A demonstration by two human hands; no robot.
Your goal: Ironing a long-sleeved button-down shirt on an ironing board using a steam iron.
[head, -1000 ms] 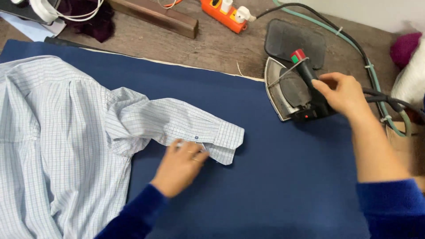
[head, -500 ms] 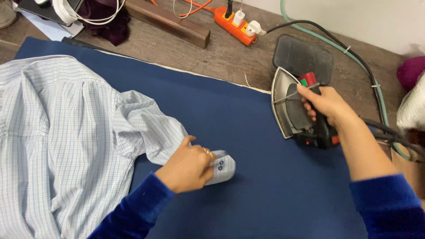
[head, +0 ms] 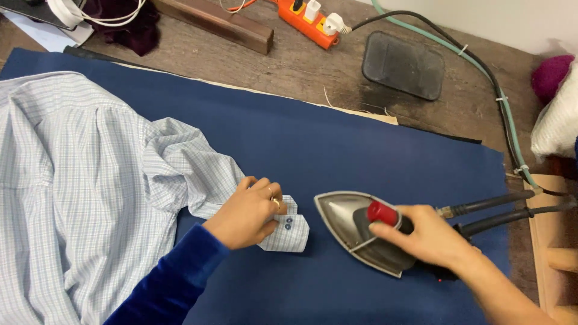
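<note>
A light blue checked shirt [head: 72, 198] lies spread on the dark blue ironing cloth [head: 361, 150]. Its sleeve runs rightward and ends in a buttoned cuff [head: 289, 232]. My left hand [head: 250, 210] presses down on the sleeve just behind the cuff, fingers curled over the fabric. My right hand [head: 427, 235] grips the handle of a steel steam iron [head: 355, 232] with a red knob. The iron rests flat on the cloth, its tip pointing left, a short gap from the cuff.
A dark rubber iron rest [head: 403, 65] sits on the wooden table behind the cloth. An orange power strip [head: 307, 21] and a wooden block [head: 217, 24] lie at the back. Black hoses and a green cable [head: 500, 102] run along the right side, by a white bundle [head: 557, 126].
My right hand lifted the iron off the rubber rest and brought it down onto the cloth near the cuff. My left hand slid along the sleeve and bunched the cuff.
</note>
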